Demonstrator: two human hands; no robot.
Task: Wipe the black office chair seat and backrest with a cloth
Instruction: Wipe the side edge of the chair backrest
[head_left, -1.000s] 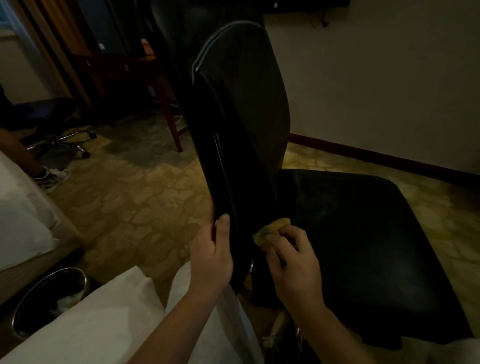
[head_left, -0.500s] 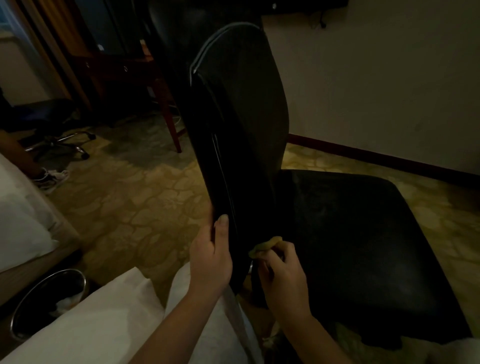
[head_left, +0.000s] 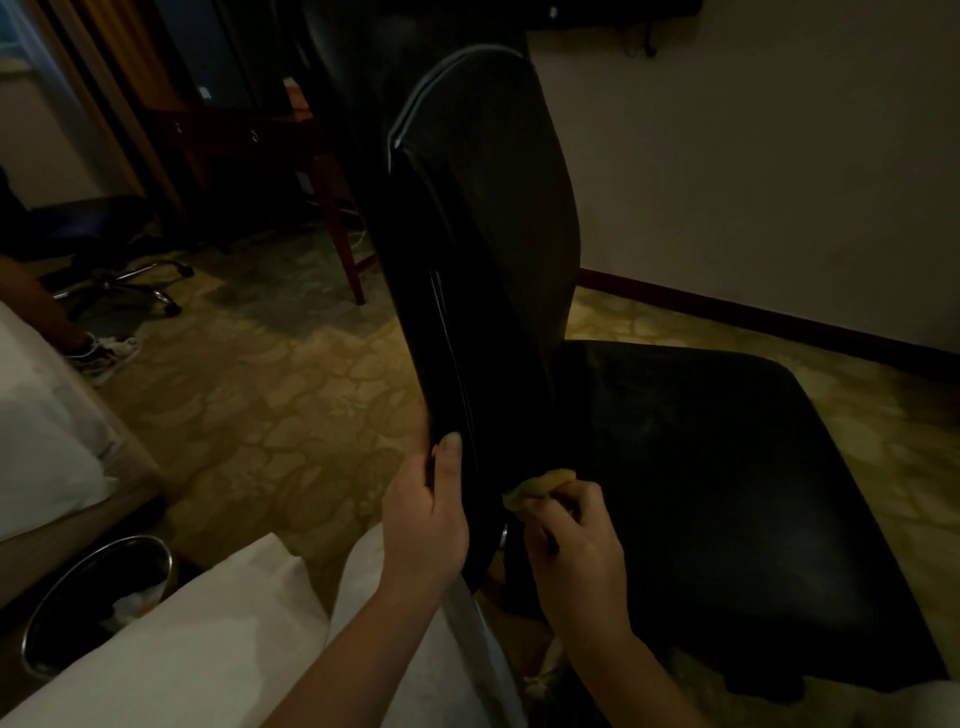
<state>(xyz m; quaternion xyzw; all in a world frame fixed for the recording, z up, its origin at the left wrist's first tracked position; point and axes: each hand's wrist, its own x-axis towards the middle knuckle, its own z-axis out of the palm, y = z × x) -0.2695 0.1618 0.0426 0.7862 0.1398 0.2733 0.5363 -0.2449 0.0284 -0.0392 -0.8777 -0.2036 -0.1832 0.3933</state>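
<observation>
1. Caught at far left in dim room light: a white bed corner (head_left: 47, 441), a round metal waste bin (head_left: 98, 603) on the floor beside it, and beyond them the chrome star base of a second chair (head_left: 119, 283) on patterned carpet (head_left: 291, 415)
2. Gripped the lower edge of the backrest (head_left: 483, 249) with the left hand (head_left: 426, 519), thumb laid straight up the rim, fingers wrapped out of sight behind, steadying the panel
3. Viewed that backrest almost edge-on: a tall, narrow, round-topped slab, smooth glossy black with pale piping down its border, its long axis running up and away from both hands at a slight tilt
4. Pinched a small yellow cloth (head_left: 540, 486) in the right hand (head_left: 576, 540), fingers curled tight round the soft, crumpled wad, pressed low at the junction of backrest and seat
5. Found the seat (head_left: 727, 493) just right of that hand: broad, flat, padded, black and leather-like, with a faint sheen and dull streaks
6. Judged the right hand the nearer to both surfaces: backrest face directly above the cloth, seat beside it to the right; probably called for an upward stroke along the long axis, with the left hand bracing against the push
7. Closed off at far right by a plain pale wall (head_left: 753, 182) and a dark skirting board
</observation>
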